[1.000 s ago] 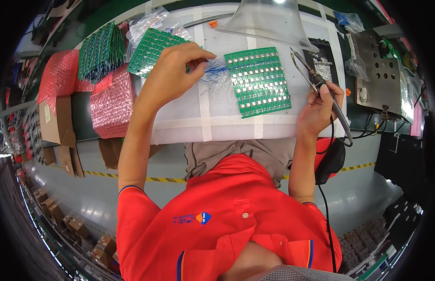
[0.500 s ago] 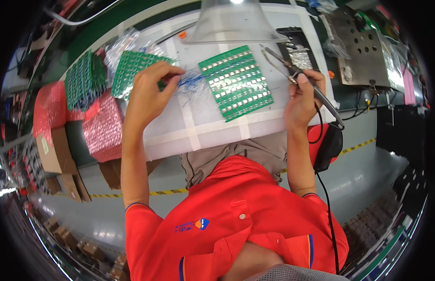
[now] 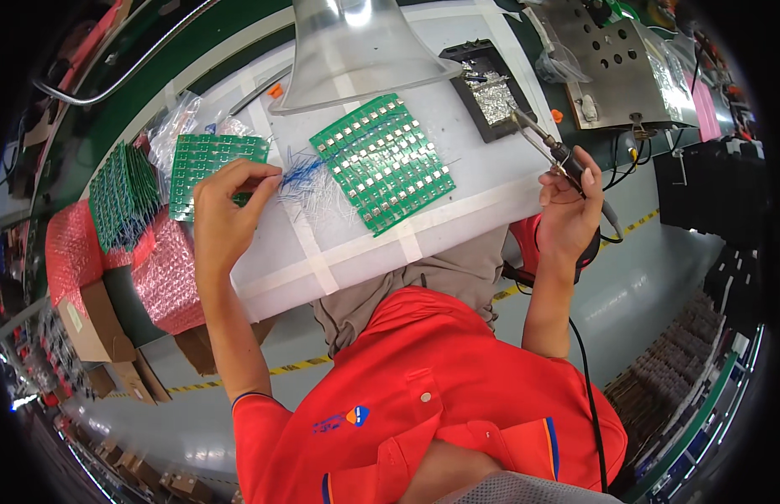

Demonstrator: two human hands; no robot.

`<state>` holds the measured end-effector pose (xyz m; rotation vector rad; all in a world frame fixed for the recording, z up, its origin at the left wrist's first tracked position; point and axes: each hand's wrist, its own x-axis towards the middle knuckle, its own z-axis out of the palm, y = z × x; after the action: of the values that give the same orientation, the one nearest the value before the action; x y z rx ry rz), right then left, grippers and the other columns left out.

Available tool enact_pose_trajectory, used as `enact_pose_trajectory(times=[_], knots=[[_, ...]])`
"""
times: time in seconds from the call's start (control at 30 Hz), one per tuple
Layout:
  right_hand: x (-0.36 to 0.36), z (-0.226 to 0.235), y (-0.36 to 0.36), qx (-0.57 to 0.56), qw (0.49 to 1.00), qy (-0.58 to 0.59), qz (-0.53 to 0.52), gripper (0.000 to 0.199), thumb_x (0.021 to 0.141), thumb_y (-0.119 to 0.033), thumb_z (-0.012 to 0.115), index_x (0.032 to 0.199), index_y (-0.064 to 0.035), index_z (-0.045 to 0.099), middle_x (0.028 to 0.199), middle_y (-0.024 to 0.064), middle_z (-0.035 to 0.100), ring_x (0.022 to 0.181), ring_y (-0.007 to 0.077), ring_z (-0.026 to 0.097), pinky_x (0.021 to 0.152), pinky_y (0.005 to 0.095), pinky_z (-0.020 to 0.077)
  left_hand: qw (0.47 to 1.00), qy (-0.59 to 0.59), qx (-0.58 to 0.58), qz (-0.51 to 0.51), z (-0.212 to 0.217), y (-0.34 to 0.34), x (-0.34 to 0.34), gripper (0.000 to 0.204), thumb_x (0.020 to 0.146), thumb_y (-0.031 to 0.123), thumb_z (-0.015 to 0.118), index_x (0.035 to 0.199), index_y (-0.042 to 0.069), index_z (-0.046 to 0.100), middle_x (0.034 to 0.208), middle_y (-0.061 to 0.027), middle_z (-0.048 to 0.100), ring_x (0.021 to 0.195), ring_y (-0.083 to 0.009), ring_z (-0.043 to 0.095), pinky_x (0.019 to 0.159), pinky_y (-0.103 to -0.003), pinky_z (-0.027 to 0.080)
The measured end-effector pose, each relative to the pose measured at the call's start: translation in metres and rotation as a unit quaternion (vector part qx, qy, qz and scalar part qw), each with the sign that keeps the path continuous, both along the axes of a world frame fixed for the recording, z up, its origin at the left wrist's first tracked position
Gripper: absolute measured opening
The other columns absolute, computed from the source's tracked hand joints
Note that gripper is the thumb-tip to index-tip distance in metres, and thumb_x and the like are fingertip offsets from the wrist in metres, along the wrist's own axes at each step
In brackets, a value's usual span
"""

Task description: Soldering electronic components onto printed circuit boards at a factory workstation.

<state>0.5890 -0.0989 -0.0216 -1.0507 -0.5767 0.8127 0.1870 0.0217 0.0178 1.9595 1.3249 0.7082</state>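
My right hand (image 3: 572, 210) is closed round a soldering iron (image 3: 564, 158), whose metal tip end reaches the edge of a black tray (image 3: 475, 105) holding silvery material. A thin metal tube runs beside the tip. My left hand (image 3: 226, 206) has thumb and forefinger brought together next to a loose pile of blue and white wires (image 3: 304, 175); what lies in the pinch is too small to make out. Right of the wires, a green circuit board panel (image 3: 381, 164) with rows of white components lies flat. Another green panel (image 3: 213, 155) is partly behind my left hand.
A translucent funnel-shaped hood (image 3: 356, 67) hangs over the far side of the work surface. Several green boards (image 3: 125, 197) stand stacked at left, near pink bubble wrap (image 3: 167, 277). A perforated metal box (image 3: 629, 63) sits at far right. An orange piece (image 3: 275, 91) lies near the hood.
The soldering iron has gone from beside the circuit board panel to the black tray, and my right hand's grip has shifted. My left hand stays pinched by the wires. The whole view has shifted.
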Motion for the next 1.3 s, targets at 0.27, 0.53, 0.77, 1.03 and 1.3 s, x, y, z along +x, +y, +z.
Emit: enact_pose_trajectory(times=[0.27,0.53,0.77,1.03,1.3], knots=[[0.003,-0.009,0.004,-0.05,0.997,0.054,-0.012,0.053,0.107,-0.033,0.052,0.143,0.0072,0.052,0.115,0.0204,0.071,0.101,0.0262,0.074,0.065,0.0284,0.0564,1.0,-0.009,0.021,0.008,-0.004,-0.003,-0.002,0.01,0.088,0.001,0.073,0.096,-0.005,0.075,0.088,-0.0118,0.074,0.075,-0.0188,0.071,0.072,-0.028,0.055],[0.006,-0.015,0.005,-0.039,0.999,0.001,-0.016,0.054,0.107,-0.032,0.051,0.143,0.0079,0.051,0.111,0.0208,0.07,0.09,0.0234,0.073,0.065,0.029,0.0549,0.999,-0.027,-0.002,0.022,-0.005,-0.003,-0.002,0.012,0.089,0.002,0.073,0.099,-0.005,0.075,0.093,-0.0113,0.076,0.082,-0.0179,0.074,0.077,-0.029,0.058],[-0.021,-0.007,-0.007,0.023,0.991,-0.127,-0.042,0.037,0.104,-0.022,0.052,0.132,0.0028,0.055,0.094,0.0166,0.061,0.066,0.0198,0.056,0.059,0.0307,0.0469,0.995,-0.082,-0.063,0.016,-0.009,-0.007,0.001,0.013,0.094,0.0,0.071,0.105,-0.007,0.074,0.093,-0.0095,0.075,0.083,-0.0138,0.072,0.079,-0.027,0.058],[-0.086,-0.004,0.022,0.11,0.942,-0.244,0.204,0.029,0.095,-0.004,0.07,0.121,0.0048,0.065,0.103,0.0135,0.059,0.079,0.0201,0.062,0.067,0.0301,0.0536,0.93,-0.31,-0.196,0.034,-0.017,-0.038,0.049,0.016,0.095,0.002,0.074,0.108,-0.008,0.076,0.093,-0.0127,0.077,0.082,-0.0145,0.073,0.076,-0.028,0.06],[-0.136,-0.007,0.055,0.049,0.93,-0.25,0.266,0.05,0.086,0.016,0.073,0.133,0.0044,0.057,0.121,0.0122,0.057,0.105,0.0194,0.069,0.093,0.0294,0.0569,0.851,-0.461,-0.217,0.124,-0.029,-0.065,0.092,0.014,0.095,0.0,0.073,0.107,-0.008,0.075,0.092,-0.0109,0.074,0.078,-0.0141,0.07,0.071,-0.028,0.059]])
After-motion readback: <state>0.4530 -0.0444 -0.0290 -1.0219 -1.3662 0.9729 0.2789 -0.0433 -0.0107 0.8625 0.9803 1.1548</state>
